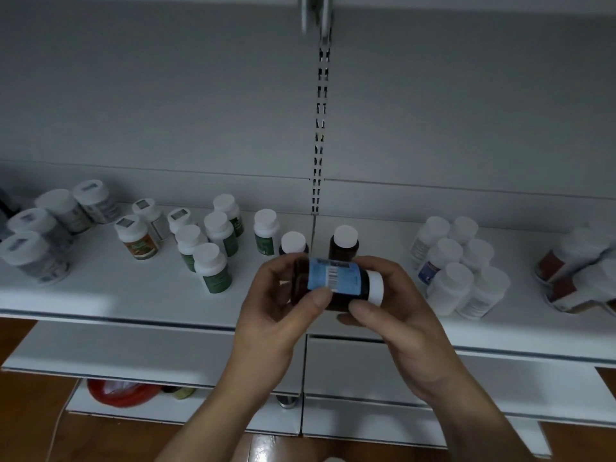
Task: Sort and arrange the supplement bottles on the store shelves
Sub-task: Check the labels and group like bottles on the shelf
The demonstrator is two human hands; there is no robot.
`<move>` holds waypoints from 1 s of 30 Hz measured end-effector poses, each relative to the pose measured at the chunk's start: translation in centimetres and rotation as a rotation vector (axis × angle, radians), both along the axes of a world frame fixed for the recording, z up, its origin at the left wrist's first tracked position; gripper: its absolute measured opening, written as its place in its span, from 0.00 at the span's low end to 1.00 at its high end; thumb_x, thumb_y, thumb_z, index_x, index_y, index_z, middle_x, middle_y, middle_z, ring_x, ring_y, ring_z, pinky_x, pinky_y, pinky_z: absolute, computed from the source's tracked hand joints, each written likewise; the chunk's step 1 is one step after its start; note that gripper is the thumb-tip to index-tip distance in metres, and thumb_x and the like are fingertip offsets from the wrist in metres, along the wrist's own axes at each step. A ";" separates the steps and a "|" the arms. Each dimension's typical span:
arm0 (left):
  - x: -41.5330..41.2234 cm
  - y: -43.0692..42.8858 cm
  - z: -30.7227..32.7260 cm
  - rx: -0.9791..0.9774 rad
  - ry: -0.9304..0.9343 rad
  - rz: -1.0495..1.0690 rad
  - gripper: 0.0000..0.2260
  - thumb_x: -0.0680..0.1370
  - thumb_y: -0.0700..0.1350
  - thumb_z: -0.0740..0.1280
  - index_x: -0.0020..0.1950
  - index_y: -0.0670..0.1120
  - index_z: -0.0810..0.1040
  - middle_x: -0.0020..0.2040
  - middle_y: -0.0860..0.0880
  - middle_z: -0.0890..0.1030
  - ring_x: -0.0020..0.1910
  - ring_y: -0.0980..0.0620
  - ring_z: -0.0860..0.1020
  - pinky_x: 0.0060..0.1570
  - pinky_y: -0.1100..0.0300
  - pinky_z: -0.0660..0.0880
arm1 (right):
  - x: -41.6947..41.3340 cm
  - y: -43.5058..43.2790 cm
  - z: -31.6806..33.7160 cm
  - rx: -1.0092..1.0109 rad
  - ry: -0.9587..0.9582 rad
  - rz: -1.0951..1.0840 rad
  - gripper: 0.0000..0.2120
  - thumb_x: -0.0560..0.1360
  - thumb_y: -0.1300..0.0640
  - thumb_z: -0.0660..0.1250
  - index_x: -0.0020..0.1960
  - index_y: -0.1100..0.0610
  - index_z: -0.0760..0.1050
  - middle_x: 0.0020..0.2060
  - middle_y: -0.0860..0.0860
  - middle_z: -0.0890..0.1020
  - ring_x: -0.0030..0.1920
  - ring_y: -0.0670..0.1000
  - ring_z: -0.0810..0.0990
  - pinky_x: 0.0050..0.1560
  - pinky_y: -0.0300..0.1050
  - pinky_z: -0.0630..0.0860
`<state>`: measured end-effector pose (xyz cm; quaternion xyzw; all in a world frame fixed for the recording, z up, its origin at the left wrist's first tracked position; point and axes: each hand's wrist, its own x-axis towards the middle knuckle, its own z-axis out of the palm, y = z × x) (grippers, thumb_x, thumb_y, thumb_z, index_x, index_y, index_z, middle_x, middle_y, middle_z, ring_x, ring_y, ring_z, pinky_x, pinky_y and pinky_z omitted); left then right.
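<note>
Shop, by the fittings. I face a white retail shelf (pixel 140 295) with a grey back panel and a slotted metal upright (pixel 320 128) running down the middle of the frame. Supplement bottles (pixel 213 268) with white caps and printed labels stand grouped along it, left to right. More white shelves (pixel 366 371) step out below; brown floor (pixel 30 428) at lower left.

- Plain grey back panel (pixel 166 95), split by slotted metal upright (pixel 320 128).
- Tiered white shelf boards (pixel 133 305), dimly lit.
- Glossy brown wooden floor (pixel 40 428) below.
</note>
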<state>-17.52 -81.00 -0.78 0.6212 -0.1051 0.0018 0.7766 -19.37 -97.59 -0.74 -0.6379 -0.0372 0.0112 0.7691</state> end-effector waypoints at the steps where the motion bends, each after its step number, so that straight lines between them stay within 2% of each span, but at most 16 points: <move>1: 0.1 -0.1 -0.1 0.038 0.027 0.014 0.24 0.64 0.55 0.73 0.57 0.48 0.77 0.50 0.53 0.84 0.52 0.56 0.82 0.49 0.64 0.78 | 0.0 0.1 0.0 -0.049 -0.017 -0.015 0.23 0.65 0.50 0.73 0.60 0.47 0.75 0.56 0.48 0.82 0.58 0.52 0.80 0.53 0.50 0.80; 3: 0.2 -0.1 -0.3 0.118 0.086 0.000 0.26 0.64 0.59 0.72 0.57 0.49 0.77 0.51 0.52 0.84 0.53 0.53 0.82 0.54 0.59 0.78 | 0.0 0.1 0.1 -0.101 -0.024 -0.049 0.23 0.64 0.49 0.73 0.59 0.47 0.76 0.53 0.47 0.83 0.56 0.50 0.81 0.52 0.49 0.81; 5: 0.5 0.3 -0.4 0.150 0.109 -0.091 0.28 0.65 0.60 0.71 0.62 0.51 0.76 0.56 0.52 0.83 0.58 0.54 0.80 0.57 0.60 0.77 | 0.1 0.0 0.2 -0.084 0.002 -0.093 0.22 0.63 0.46 0.73 0.56 0.47 0.78 0.51 0.47 0.84 0.52 0.50 0.83 0.45 0.43 0.81; 8: 0.8 0.9 -0.2 0.199 -0.004 -0.230 0.31 0.69 0.51 0.72 0.71 0.53 0.67 0.66 0.57 0.76 0.65 0.57 0.75 0.58 0.64 0.75 | 0.2 -0.4 0.4 -0.066 0.054 -0.111 0.18 0.64 0.44 0.72 0.52 0.46 0.80 0.50 0.48 0.85 0.50 0.50 0.84 0.41 0.42 0.80; 10: 1.0 0.9 -0.3 0.190 -0.074 -0.226 0.27 0.71 0.45 0.72 0.69 0.50 0.70 0.64 0.54 0.78 0.64 0.53 0.76 0.59 0.62 0.74 | 0.4 -0.4 0.5 -0.089 0.072 -0.096 0.14 0.68 0.47 0.71 0.53 0.47 0.79 0.50 0.48 0.85 0.49 0.49 0.84 0.42 0.44 0.80; 12: 1.3 0.6 -0.3 0.133 -0.030 -0.186 0.23 0.70 0.42 0.74 0.64 0.48 0.75 0.58 0.50 0.82 0.60 0.52 0.79 0.55 0.62 0.76 | 0.5 -0.4 0.4 -0.106 0.069 -0.097 0.18 0.68 0.47 0.70 0.57 0.48 0.77 0.52 0.47 0.84 0.51 0.49 0.84 0.43 0.45 0.81; 14: 1.3 0.2 -0.2 0.125 0.024 -0.121 0.19 0.69 0.44 0.74 0.59 0.49 0.78 0.53 0.51 0.84 0.55 0.54 0.81 0.50 0.65 0.77 | 0.5 -0.4 0.4 -0.128 0.038 -0.102 0.23 0.66 0.44 0.71 0.60 0.46 0.75 0.54 0.45 0.82 0.53 0.48 0.82 0.43 0.44 0.81; 16: 1.5 0.2 -0.3 0.200 0.047 -0.080 0.15 0.70 0.50 0.71 0.56 0.51 0.80 0.50 0.53 0.85 0.52 0.57 0.82 0.47 0.67 0.76 | 0.6 -0.4 0.3 -0.155 0.015 -0.111 0.24 0.65 0.43 0.71 0.60 0.46 0.75 0.53 0.42 0.81 0.53 0.47 0.82 0.43 0.42 0.81; 19: 1.5 0.5 -0.4 0.185 0.033 -0.162 0.21 0.71 0.51 0.71 0.63 0.50 0.76 0.57 0.55 0.82 0.59 0.58 0.79 0.52 0.67 0.75 | 0.9 -0.5 -0.1 -0.125 0.053 -0.136 0.18 0.68 0.48 0.71 0.56 0.49 0.77 0.50 0.45 0.83 0.51 0.47 0.82 0.41 0.43 0.80; 21: 1.6 0.8 -0.4 0.162 -0.031 -0.199 0.26 0.71 0.48 0.70 0.68 0.46 0.72 0.62 0.53 0.79 0.64 0.55 0.76 0.57 0.63 0.76 | 1.2 -0.6 -0.3 -0.104 0.083 -0.151 0.14 0.70 0.49 0.68 0.54 0.50 0.78 0.49 0.47 0.83 0.49 0.49 0.82 0.40 0.43 0.79; 24: 1.9 0.7 -0.4 0.122 -0.036 -0.183 0.21 0.72 0.41 0.72 0.64 0.45 0.75 0.58 0.50 0.82 0.59 0.54 0.79 0.54 0.62 0.77 | 1.2 -0.6 -0.4 -0.099 0.077 -0.142 0.18 0.67 0.44 0.70 0.55 0.47 0.78 0.49 0.49 0.83 0.47 0.51 0.83 0.40 0.42 0.79; 26: 2.1 0.6 -0.4 0.130 0.010 -0.131 0.19 0.70 0.49 0.72 0.61 0.50 0.78 0.55 0.52 0.83 0.57 0.55 0.81 0.51 0.62 0.78 | 1.2 -0.6 -0.2 -0.093 0.056 -0.112 0.23 0.65 0.43 0.70 0.59 0.47 0.75 0.47 0.48 0.84 0.43 0.52 0.84 0.39 0.42 0.79; 28: 2.3 0.6 -0.6 0.179 0.049 -0.108 0.20 0.69 0.58 0.70 0.59 0.54 0.79 0.54 0.53 0.84 0.56 0.54 0.81 0.52 0.61 0.79 | 1.3 -0.6 -0.2 -0.101 0.052 -0.107 0.22 0.66 0.47 0.72 0.59 0.48 0.74 0.45 0.48 0.84 0.40 0.52 0.84 0.39 0.42 0.79; 30: 2.4 0.7 -0.6 0.183 0.074 -0.140 0.21 0.70 0.57 0.70 0.61 0.54 0.77 0.56 0.55 0.83 0.58 0.55 0.80 0.53 0.63 0.78 | 1.4 -0.5 -0.2 -0.078 0.074 -0.130 0.18 0.69 0.50 0.70 0.58 0.50 0.75 0.44 0.49 0.84 0.37 0.52 0.83 0.39 0.43 0.79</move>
